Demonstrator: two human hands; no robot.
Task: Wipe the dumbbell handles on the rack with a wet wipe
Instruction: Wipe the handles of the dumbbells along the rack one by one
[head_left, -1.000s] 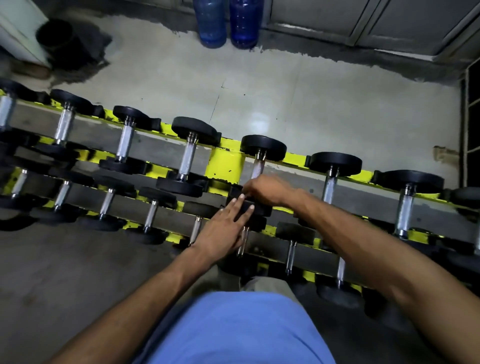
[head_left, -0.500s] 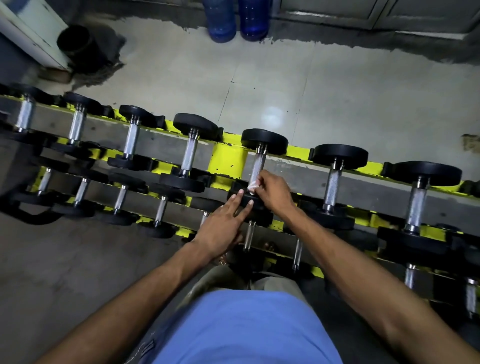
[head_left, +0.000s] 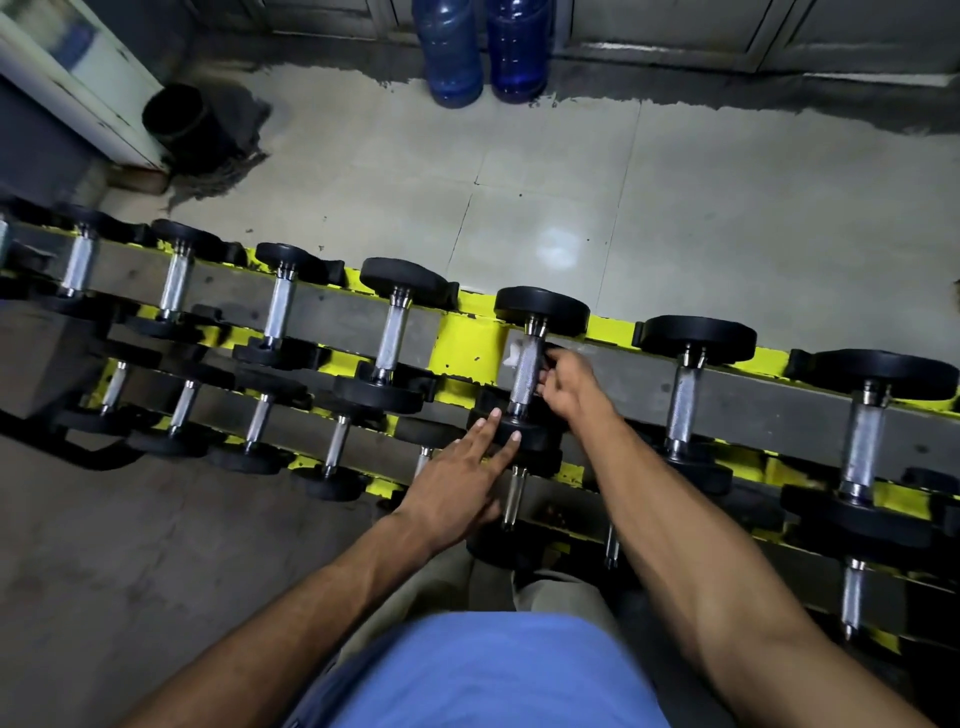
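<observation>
Upper tier of rack (head_left: 467, 345), fifth dumbbell from the left. Right hand (head_left: 569, 382) has its fingers curled round the handle (head_left: 524, 371) from the right. The wipe (head_left: 514, 354), a small white scrap, shows at the handle's upper left, apparently pinned against the knurling. Left hand (head_left: 462, 473) lies flat, fingers straight and slightly spread, tips on the near head (head_left: 524, 434), likely steadying it. Step in hand: wiping this handle, seemingly its far end. Next move calls for dragging the wipe along and round the bar, then shifting right to the next dumbbell; the left hand would need to follow. Count: seven dumbbells on the upper tier in view, four left of this one and two right. Lower tier shows at least seven handles, some hidden by arms. Two blue bottles (head_left: 452, 52) by the wall, one black bin (head_left: 174, 117).
</observation>
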